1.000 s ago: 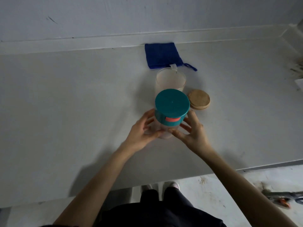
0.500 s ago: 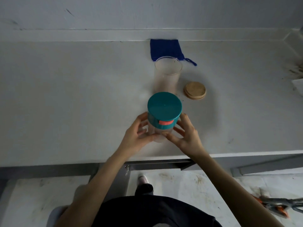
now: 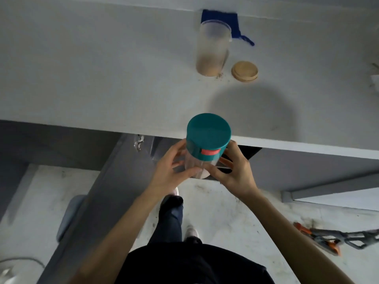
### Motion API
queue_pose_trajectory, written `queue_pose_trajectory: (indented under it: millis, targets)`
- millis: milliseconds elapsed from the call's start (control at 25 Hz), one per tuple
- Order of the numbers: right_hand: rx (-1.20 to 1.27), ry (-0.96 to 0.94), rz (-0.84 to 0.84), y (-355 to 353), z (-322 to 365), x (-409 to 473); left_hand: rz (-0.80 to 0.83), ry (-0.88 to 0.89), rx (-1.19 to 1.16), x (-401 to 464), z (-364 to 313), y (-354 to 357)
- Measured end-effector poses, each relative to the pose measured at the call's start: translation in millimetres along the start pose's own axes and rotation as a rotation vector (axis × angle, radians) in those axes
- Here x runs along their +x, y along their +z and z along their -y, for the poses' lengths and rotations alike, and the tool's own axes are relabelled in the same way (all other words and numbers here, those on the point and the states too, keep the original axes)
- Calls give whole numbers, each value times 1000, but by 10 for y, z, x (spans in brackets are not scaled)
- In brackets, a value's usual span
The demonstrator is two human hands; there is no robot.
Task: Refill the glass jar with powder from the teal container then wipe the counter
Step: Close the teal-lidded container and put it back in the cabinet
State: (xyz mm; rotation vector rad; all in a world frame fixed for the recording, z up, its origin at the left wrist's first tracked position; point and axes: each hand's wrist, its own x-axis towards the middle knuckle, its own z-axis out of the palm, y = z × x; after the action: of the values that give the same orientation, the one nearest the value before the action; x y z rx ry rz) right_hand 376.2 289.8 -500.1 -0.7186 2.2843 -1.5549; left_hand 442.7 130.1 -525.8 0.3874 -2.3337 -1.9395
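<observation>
Two hands [image 3: 205,173] around upright teal container [image 3: 207,144], lid upward.

I pull the teal container [image 3: 208,140] off the counter [image 3: 102,68] w/ both hands, now held past its front edge.

We're standing at what looks like a bare, unfinished kitchen or utility space. A plain white counter [image 3: 102,78] runs across from 9 to 3 o'clock, its back edge meeting a white wall at 12. Grey cabinet framing [image 3: 106,181] sits beneath it at 8 o'clock. The pale floor [image 3: 235,212] is stained and scuffed, and at 4 o'clock an orange-handled tool [image 3: 328,240] lies on it.
</observation>
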Motion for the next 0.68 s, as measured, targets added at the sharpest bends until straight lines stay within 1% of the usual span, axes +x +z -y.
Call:
queue_pose_trajectory:
  millis: [160, 280, 440, 560, 680]
  targets:
    - [10, 66, 39, 162, -157, -342, -12, -71, 23, -396, 234, 77]
    - [-4, 136, 72, 317, -305, -458, -10, -179, -7, -588, 415, 93]
    - [-82, 240, 144, 561, -520, -483, 24, -310, -11, -681, 734, 67]
    - [-76, 241, 196, 737, -757, -433, 25, -303, 17, -635, 1045, 48]
    - [-80, 237, 195, 898, -1054, -367, 48, -290, 52, -544, 1334, 45]
